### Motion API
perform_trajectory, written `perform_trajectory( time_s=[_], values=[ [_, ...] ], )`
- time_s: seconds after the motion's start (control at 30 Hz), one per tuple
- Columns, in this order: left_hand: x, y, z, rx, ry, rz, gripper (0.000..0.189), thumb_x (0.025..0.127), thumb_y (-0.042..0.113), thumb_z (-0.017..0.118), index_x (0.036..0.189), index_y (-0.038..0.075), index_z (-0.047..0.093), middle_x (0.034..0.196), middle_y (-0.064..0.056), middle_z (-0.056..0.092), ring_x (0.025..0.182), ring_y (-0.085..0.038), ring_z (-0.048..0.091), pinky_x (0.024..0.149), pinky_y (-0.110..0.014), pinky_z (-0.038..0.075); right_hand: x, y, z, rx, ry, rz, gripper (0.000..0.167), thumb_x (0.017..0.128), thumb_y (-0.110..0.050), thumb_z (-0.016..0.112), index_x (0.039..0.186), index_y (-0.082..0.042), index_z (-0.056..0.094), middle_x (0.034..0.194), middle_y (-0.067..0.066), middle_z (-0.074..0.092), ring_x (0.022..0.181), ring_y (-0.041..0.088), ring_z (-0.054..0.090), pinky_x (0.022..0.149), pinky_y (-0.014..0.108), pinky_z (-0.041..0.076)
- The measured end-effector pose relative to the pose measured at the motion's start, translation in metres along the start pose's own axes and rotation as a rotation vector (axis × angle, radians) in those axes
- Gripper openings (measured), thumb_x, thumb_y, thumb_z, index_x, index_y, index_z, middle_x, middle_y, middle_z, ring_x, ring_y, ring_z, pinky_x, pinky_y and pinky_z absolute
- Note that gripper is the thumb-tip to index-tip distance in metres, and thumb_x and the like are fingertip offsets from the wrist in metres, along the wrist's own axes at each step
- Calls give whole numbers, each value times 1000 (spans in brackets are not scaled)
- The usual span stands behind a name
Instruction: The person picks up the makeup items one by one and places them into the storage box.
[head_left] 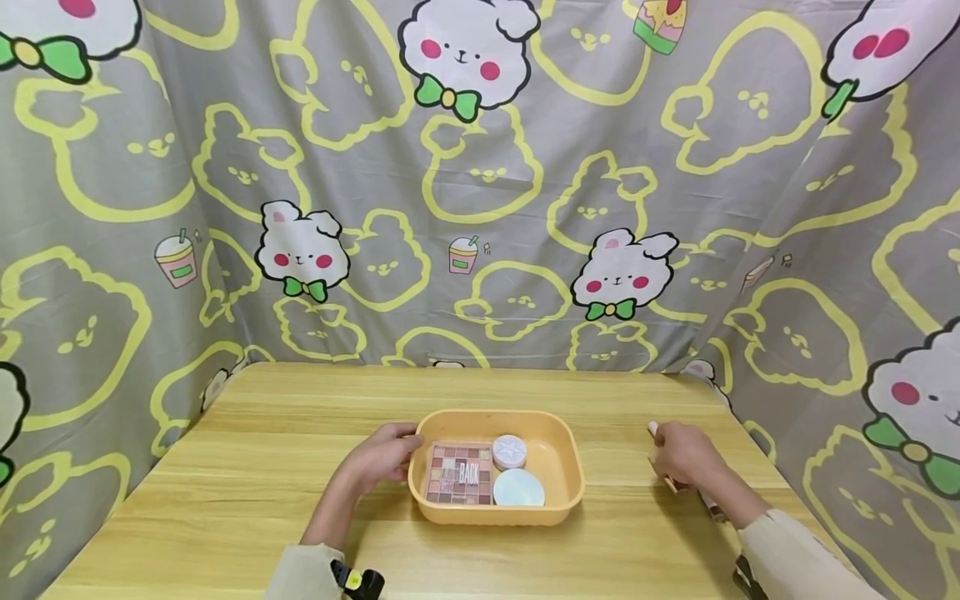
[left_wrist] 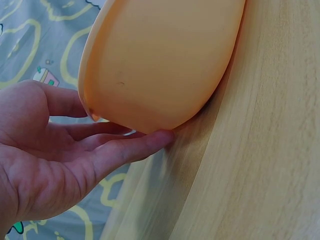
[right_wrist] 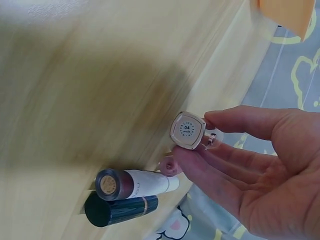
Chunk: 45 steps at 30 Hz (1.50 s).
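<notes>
An orange plastic basket [head_left: 555, 517] stands at the table's middle. My left hand [head_left: 382, 457] holds its left end; in the left wrist view the thumb lies against the outer wall and the other fingers reach behind the rim. Inside are an eyeshadow palette [head_left: 459, 475], a small round case [head_left: 509, 452] and a pale round compact [head_left: 519, 488]. At the right, my right hand [head_left: 690, 457] pinches a lipstick [right_wrist: 187, 131] with a squarish end marked 04. Beside it lie a white tube with a dark end [right_wrist: 145, 183], a dark green tube [right_wrist: 120, 206] and a pink-ended tube [right_wrist: 170, 166].
The wooden table [head_left: 247, 500] carries the basket and the tubes. A grey patterned curtain [head_left: 495, 183] hangs along its back and both sides. The tubes lie partly hidden under my right forearm in the head view.
</notes>
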<state>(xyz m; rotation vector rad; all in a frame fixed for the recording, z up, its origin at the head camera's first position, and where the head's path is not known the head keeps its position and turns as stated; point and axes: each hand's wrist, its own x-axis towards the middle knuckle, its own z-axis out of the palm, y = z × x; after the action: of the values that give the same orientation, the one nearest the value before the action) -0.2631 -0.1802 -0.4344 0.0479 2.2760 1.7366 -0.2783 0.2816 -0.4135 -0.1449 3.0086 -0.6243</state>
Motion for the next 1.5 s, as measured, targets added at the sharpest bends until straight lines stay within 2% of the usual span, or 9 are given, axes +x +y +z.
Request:
perform_trajectory(
  time_s=[0.17,0.3,0.37,0.47,0.53,0.63,1.0,1.23,1.5],
  values=[
    [0,1,-1,6,8,1,51,106,16,45,148,-13,39,135,-27,60,120,-36,63,86,-48,60,0,-3,0,30,23,-31,32,70,6,56,101,8,63,53,1,51,41,9,41,42,22,31],
    [0,2,-1,9,4,1,51,106,16,45,147,-13,40,135,-27,60,121,-37,63,87,-49,60,2,-7,-2,20,26,-28,21,68,5,56,89,2,59,53,-1,44,43,9,36,45,24,30],
    [0,2,-1,10,1,2,50,106,15,45,147,-13,40,134,-27,60,120,-37,63,87,-49,60,3,-10,-2,-7,31,-29,20,68,3,58,87,0,58,59,0,47,45,11,39,49,26,34],
    [-1,2,-1,10,1,1,50,106,15,45,147,-12,41,134,-26,61,120,-36,63,87,-49,60,4,-14,-3,-7,21,-10,23,69,2,60,92,4,59,63,3,52,45,12,43,50,27,39],
    [-1,2,0,9,2,-3,49,106,16,45,147,-12,41,134,-26,61,120,-36,63,87,-49,60,5,-15,-2,4,20,-4,37,71,0,63,107,10,62,69,7,60,45,13,47,50,28,43],
    [-2,2,0,9,3,-7,50,106,16,45,147,-12,41,134,-26,61,120,-36,63,87,-49,60,5,-18,-1,26,9,14,45,75,-2,65,116,13,60,74,11,63,43,12,48,46,28,44],
    [-1,1,-1,-1,-11,4,50,106,16,44,147,-12,40,136,-29,59,121,-37,63,87,-49,60,7,-31,-5,3,2,18,46,80,-8,63,119,15,56,81,14,65,52,17,52,51,31,44],
    [0,1,-1,2,-10,-6,49,106,16,44,147,-12,41,135,-27,60,120,-36,63,86,-47,60,7,-40,-5,15,24,7,45,79,-8,60,117,15,56,61,5,62,51,16,57,54,30,45],
    [-1,2,-1,2,-2,-8,51,106,17,45,148,-11,41,134,-25,61,118,-34,64,84,-46,60,9,-50,-6,47,14,14,47,81,-9,59,120,15,53,59,5,62,49,14,58,52,29,46]
  ],
)
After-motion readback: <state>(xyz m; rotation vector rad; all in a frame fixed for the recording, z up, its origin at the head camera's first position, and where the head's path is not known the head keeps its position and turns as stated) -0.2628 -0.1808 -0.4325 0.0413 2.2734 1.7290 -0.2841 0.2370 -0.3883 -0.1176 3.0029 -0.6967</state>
